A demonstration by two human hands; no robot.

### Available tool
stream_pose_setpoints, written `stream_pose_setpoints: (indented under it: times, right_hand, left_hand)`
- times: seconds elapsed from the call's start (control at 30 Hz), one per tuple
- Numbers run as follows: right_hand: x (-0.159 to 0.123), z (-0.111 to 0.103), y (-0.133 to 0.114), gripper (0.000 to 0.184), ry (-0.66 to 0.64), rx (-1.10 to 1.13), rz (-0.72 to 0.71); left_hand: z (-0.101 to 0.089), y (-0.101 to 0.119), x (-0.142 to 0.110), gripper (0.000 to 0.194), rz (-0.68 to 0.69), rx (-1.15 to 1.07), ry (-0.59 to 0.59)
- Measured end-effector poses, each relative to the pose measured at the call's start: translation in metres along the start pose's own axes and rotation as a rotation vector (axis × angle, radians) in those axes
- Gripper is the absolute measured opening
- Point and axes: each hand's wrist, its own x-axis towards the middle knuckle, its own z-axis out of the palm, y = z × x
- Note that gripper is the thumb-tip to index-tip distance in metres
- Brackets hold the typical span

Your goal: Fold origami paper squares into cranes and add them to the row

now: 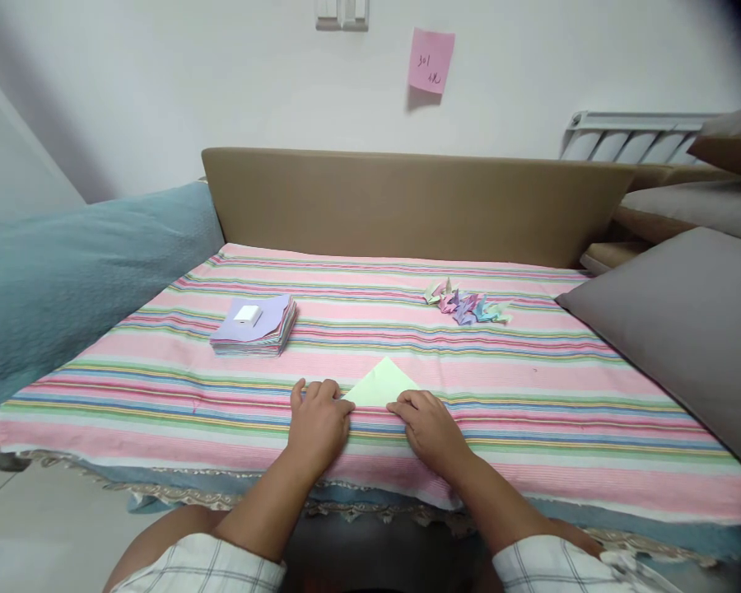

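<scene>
A pale green paper [384, 382], folded into a triangle with its tip pointing away from me, lies on the striped cloth [531, 395] near the front edge. My left hand [319, 423] presses its left corner with curled fingers. My right hand [429, 427] presses the right corner the same way. Both hands rest knuckles up on the fold's lower edge.
A stack of coloured paper squares [256, 327] with a small white object [247, 314] on top lies at the left. Several small folded paper figures [468, 305] sit at the back right. A grey cushion [685, 329] is on the right, a teal blanket [80, 272] on the left.
</scene>
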Motion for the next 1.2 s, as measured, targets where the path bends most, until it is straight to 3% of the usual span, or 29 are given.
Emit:
stream_pose_setpoints:
  times: [0.4,0.5,0.57,0.67,0.83,0.93,1.2]
  right_hand:
    - [-0.001,0.004,0.005,0.046,0.030,0.047,-0.029]
    - [-0.002,0.001,0.010,0.044,0.110,0.128,-0.045]
    - [-0.001,-0.003,0.016,0.041,0.206,0.156,0.003]
    - [-0.001,-0.009,0.027,0.038,0.282,0.151,0.197]
    - [-0.002,-0.016,0.039,0.033,0.166,0.137,0.407]
    - [-0.004,-0.017,0.041,0.034,0.110,0.164,0.393]
    - [-0.004,-0.016,0.041,0.028,0.142,0.286,0.338]
  left_hand:
    - [-0.008,-0.024,0.006,0.028,-0.108,0.016,-0.052]
    - [-0.005,-0.025,0.007,0.025,-0.162,-0.075,-0.052]
    - [-0.003,-0.024,0.007,0.023,-0.175,-0.151,-0.042]
    - [0.002,-0.021,0.007,0.024,-0.144,-0.207,-0.043]
    - [0.007,-0.020,0.008,0.025,-0.137,-0.218,-0.062]
    - [0.007,-0.020,0.009,0.024,-0.143,-0.244,-0.072]
    - [0.008,-0.020,0.010,0.019,-0.173,-0.341,-0.066]
